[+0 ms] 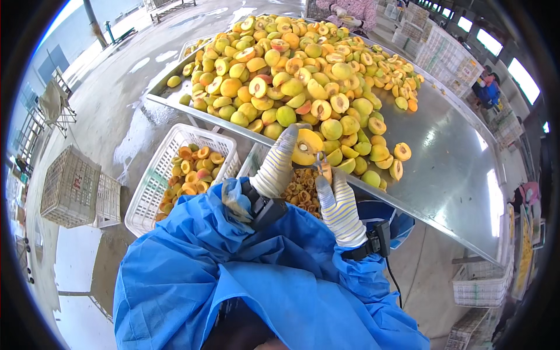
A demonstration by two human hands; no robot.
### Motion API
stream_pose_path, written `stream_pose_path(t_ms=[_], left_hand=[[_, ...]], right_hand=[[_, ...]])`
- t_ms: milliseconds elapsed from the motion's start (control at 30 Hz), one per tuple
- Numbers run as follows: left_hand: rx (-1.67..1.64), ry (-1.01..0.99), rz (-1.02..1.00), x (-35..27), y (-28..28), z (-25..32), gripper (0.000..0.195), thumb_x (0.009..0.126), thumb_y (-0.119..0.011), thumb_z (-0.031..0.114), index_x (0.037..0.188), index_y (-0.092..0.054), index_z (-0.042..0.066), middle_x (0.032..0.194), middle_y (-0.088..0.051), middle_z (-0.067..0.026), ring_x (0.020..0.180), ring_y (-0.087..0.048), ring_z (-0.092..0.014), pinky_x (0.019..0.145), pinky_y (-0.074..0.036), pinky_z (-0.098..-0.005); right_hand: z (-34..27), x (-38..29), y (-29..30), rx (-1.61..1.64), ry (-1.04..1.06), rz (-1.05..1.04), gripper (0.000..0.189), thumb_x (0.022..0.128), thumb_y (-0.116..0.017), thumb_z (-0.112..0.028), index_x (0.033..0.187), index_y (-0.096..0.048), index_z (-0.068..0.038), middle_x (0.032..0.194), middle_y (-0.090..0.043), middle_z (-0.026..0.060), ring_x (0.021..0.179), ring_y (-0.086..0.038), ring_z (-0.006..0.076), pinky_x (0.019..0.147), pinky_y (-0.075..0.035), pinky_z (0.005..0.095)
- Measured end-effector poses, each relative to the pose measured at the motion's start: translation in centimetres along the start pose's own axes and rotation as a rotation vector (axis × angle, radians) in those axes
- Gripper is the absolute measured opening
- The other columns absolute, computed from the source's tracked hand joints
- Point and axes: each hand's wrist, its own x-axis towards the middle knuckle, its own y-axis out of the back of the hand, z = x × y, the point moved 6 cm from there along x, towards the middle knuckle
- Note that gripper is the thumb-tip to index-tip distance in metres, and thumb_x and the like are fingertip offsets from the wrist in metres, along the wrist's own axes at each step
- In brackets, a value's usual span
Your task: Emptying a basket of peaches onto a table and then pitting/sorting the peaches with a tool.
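My left hand (277, 164), in a striped work glove, grips a yellow peach half (306, 148) with its cut face turned up and a pale spot at its centre. In my right hand (341, 205), gloved alike, is a small pitting tool (323, 168) with an orange handle. Its metal tip is at the lower right edge of the peach half; whether it touches the flesh I cannot tell. Just beyond both hands rises a large heap of halved peaches (280, 78) on a stainless steel table (442, 162). Below the hands lie many brown peach pits (302, 188), partly hidden by my arms.
A white plastic crate (148, 197) of hollowed peach halves stands at my left. Further left are stacked crates (72, 188). Across the table a person in a pink patterned top (365, 13) wears gloves. More crates (450, 57) line the right side, and wet floor (144, 118) spreads left.
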Motion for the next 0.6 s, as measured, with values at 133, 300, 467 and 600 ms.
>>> stream_pose_path(t_ms=[133, 300, 467, 600], left_hand=[[0.049, 0.009, 0.01, -1.4, -0.6, -0.1, 0.054, 0.094, -0.06, 0.045, 0.127, -0.051, 0.003, 0.116, -0.06, -0.0108, 0.109, -0.06, -0.022, 0.095, -0.049, -0.0355], [-0.194, 0.05, 0.07, -1.6, -0.2, -1.0, 0.042, 0.092, -0.066, 0.031, 0.12, -0.053, 0.004, 0.111, -0.061, -0.0105, 0.103, -0.061, -0.022, 0.092, -0.05, -0.0364], [-0.244, 0.212, 0.099, -1.8, 0.1, -1.2, 0.039, 0.092, -0.066, 0.037, 0.111, -0.061, 0.003, 0.099, -0.066, -0.0098, 0.092, -0.065, -0.02, 0.082, -0.055, -0.0339], [-0.114, 0.244, 0.069, -1.8, 1.1, -1.9, 0.043, 0.094, -0.062, 0.043, 0.103, -0.064, 0.001, 0.093, -0.068, -0.0114, 0.084, -0.067, -0.02, 0.076, -0.056, -0.0319]], right_hand=[[-0.5, 0.1, -0.2, -0.138, -0.005, 0.018, 0.036, 0.096, -0.058, -0.027, 0.118, -0.051, 0.0, 0.089, -0.065, 0.025, 0.081, -0.062, 0.0466, 0.072, -0.05, 0.0487], [-1.5, 0.1, -0.2, -0.423, 0.141, 0.078, 0.034, 0.093, -0.06, -0.026, 0.113, -0.052, 0.0, 0.078, -0.065, 0.0242, 0.076, -0.064, 0.0445, 0.067, -0.054, 0.0484], [-1.9, 0.3, -0.9, -0.599, 0.075, -0.129, 0.033, 0.095, -0.058, -0.03, 0.104, -0.052, 0.001, 0.067, -0.062, 0.023, 0.062, -0.062, 0.0424, 0.055, -0.05, 0.0507], [-0.6, 0.0, -2.0, -0.659, -0.01, -0.217, 0.033, 0.095, -0.056, -0.032, 0.1, -0.052, 0.0, 0.068, -0.062, 0.022, 0.062, -0.062, 0.0415, 0.055, -0.05, 0.0508]])
